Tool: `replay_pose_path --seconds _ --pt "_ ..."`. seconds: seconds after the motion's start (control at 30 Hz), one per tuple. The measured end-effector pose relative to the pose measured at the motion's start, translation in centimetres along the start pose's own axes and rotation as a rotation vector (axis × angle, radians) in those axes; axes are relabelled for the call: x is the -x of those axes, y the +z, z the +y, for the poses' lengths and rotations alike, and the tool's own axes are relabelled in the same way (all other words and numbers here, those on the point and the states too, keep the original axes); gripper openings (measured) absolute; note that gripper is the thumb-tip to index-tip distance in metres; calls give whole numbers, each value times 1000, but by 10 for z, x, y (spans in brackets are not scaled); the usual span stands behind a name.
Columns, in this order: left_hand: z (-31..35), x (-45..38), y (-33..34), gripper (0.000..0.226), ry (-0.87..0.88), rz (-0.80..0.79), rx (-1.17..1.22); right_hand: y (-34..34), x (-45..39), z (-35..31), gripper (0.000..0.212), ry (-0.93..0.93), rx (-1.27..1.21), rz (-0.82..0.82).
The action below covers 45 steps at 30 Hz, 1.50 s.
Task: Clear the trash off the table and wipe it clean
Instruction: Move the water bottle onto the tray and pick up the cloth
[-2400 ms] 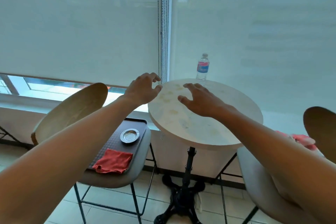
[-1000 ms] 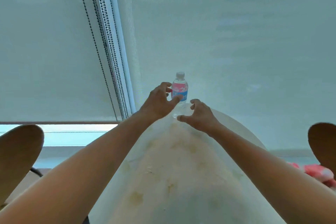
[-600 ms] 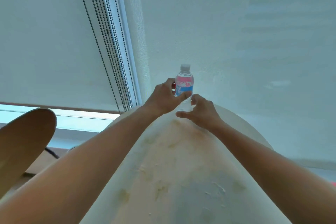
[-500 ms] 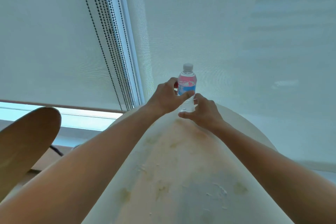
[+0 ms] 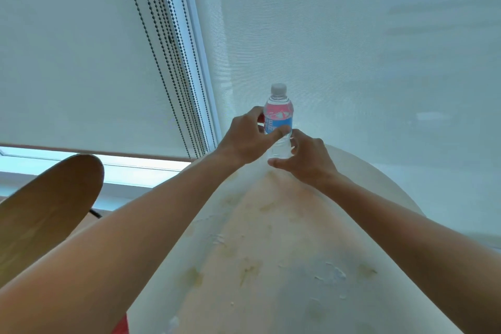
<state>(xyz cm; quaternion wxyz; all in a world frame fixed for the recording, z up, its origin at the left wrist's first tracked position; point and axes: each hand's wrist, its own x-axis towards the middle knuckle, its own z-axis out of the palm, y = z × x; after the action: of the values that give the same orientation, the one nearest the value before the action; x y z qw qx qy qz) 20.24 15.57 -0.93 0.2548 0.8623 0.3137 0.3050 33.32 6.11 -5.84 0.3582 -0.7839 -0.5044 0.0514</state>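
Note:
A small clear plastic bottle (image 5: 279,114) with a pink and blue label and a white cap stands upright at the far edge of the round white table (image 5: 271,266). My left hand (image 5: 245,138) grips the bottle at its label, thumb across the front. My right hand (image 5: 306,160) is at the bottle's lower part, its fingers curled beside it; whether it holds the bottle I cannot tell. The tabletop carries yellowish stains and small crumbs.
A wooden chair back (image 5: 46,211) stands at the left. White roller blinds with bead chains (image 5: 173,57) hang right behind the table. A bit of red cloth (image 5: 120,327) shows at the bottom edge under my left arm.
Both hands moved from the near tabletop to the bottle at the far edge. My left hand closed round its label and my right hand came up against its lower part.

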Motion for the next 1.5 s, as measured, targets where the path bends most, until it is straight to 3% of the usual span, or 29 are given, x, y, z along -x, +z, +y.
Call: replay_pose_path --seconds 0.5,0.97,1.3,1.5 --pt "-25 68 -108 57 76 41 -12 26 51 -107 77 -103 54 -1" --pt "-116 163 -255 59 57 80 -82 123 105 -258 64 -172 82 -57" --pt "-188 213 -296 51 -55 126 -60 195 133 -314 59 -212 66 -136" --pt "-235 234 -301 58 -117 119 -6 240 139 -325 65 -180 82 -212"
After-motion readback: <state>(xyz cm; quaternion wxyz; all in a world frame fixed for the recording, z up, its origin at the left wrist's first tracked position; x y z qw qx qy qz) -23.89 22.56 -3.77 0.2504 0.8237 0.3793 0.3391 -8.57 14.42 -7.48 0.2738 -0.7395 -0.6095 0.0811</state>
